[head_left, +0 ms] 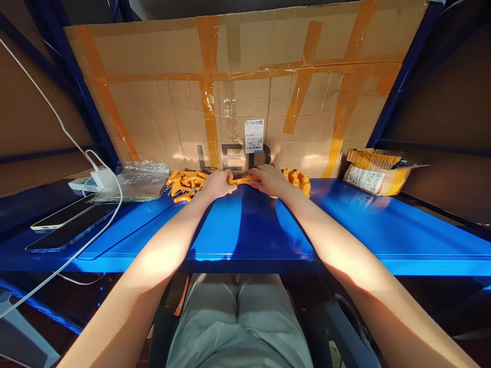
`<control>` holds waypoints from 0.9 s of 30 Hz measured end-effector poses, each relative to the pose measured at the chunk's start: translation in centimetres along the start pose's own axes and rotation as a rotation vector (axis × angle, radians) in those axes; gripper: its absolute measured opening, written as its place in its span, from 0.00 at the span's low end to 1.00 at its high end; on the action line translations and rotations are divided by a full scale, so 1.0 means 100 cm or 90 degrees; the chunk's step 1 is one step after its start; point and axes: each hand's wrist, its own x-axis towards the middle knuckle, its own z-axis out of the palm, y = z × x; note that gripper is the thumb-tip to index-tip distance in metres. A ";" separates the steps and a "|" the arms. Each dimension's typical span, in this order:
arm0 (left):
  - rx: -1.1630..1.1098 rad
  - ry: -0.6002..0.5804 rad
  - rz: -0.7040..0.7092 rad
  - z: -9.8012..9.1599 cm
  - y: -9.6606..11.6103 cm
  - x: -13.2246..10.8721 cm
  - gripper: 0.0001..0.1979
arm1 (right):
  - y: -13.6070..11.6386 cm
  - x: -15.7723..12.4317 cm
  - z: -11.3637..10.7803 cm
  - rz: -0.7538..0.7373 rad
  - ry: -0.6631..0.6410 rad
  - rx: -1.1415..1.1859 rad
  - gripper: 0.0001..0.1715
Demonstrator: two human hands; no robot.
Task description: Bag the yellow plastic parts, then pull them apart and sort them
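**An orange piece (241,180) stretched between two pairs of fingers**

Nearest us, grey trousers (238,322) run off the bottom edge, and their upper part lies under the front of the blue worktop (345,230). Both forearms are cut off by the frame too. On the left, two phones (63,213) lie side by side with dark screens, and a white cable (117,204) passes over them and out of view; we cannot make out all of its path.

Farther in, the left hand (219,184) pinches one end of the orange piece, and the right hand (268,180) pinches the other, its fingertips partly hidden from us. The piece sits above the far part of the worktop, midway across. We see a narrow, knobbly, bright orange strip, slightly bent, its ends covered by fingers; the finer shape is too small to read.

Beside the left hand lies a loose heap of orange parts (184,183), partly behind that hand. Past the right wrist, a tighter row of orange parts (299,180) is partly covered by the arm. Clear plastic packaging (141,180) lies left, and an open carton (374,179) stands right, its label too blurred for us to read fully.

Farthest off, a taped cardboard sheet (172,117) bears large dark letters, the last partly hidden by a white label (254,135) and the right hand.
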 end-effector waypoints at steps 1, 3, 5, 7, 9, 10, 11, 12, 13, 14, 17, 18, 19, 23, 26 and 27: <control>0.001 -0.005 -0.002 0.000 0.000 0.000 0.14 | -0.001 0.000 0.000 0.002 -0.013 -0.001 0.18; 0.002 -0.010 0.000 0.000 -0.001 0.000 0.14 | -0.003 0.000 -0.002 0.010 -0.034 -0.008 0.18; 0.003 -0.006 0.006 0.002 -0.001 0.001 0.15 | -0.005 0.000 -0.003 0.019 -0.042 -0.018 0.17; 0.005 0.001 0.010 0.003 0.000 0.002 0.15 | -0.006 0.000 -0.005 0.022 -0.034 -0.025 0.15; 0.004 0.007 0.013 0.004 0.000 0.002 0.15 | -0.006 0.001 -0.006 0.020 -0.016 -0.032 0.14; 0.001 0.010 0.015 0.004 0.001 0.002 0.15 | -0.006 0.002 -0.006 0.018 -0.005 -0.036 0.14; -0.002 0.012 0.016 0.004 0.001 0.003 0.14 | -0.005 0.002 -0.006 0.017 0.006 -0.041 0.13; -0.004 0.013 0.015 0.004 0.001 0.003 0.14 | -0.004 0.002 -0.006 0.018 0.018 -0.045 0.13; -0.007 0.011 0.013 0.004 0.000 0.003 0.14 | -0.002 0.003 -0.006 0.022 0.031 -0.048 0.14; -0.008 0.008 0.009 0.003 -0.001 0.003 0.13 | 0.000 0.003 -0.005 0.030 0.045 -0.048 0.14; -0.004 -0.001 -0.013 0.003 -0.006 0.004 0.10 | 0.009 0.002 -0.004 0.072 0.094 -0.032 0.15; -0.002 0.001 -0.023 0.003 -0.009 0.004 0.09 | 0.012 0.002 -0.004 0.087 0.113 -0.021 0.16; -0.001 0.007 -0.035 0.003 -0.012 0.005 0.09 | 0.016 0.002 -0.003 0.101 0.132 -0.009 0.16; 0.009 0.048 -0.096 0.004 -0.025 0.007 0.15 | 0.025 0.001 -0.002 0.138 0.202 0.027 0.20; 0.013 0.061 -0.136 0.004 -0.034 0.007 0.18 | 0.030 0.002 0.001 0.140 0.229 0.038 0.21; 0.012 0.062 -0.141 0.004 -0.036 0.007 0.19 | 0.031 0.002 0.002 0.140 0.234 0.046 0.20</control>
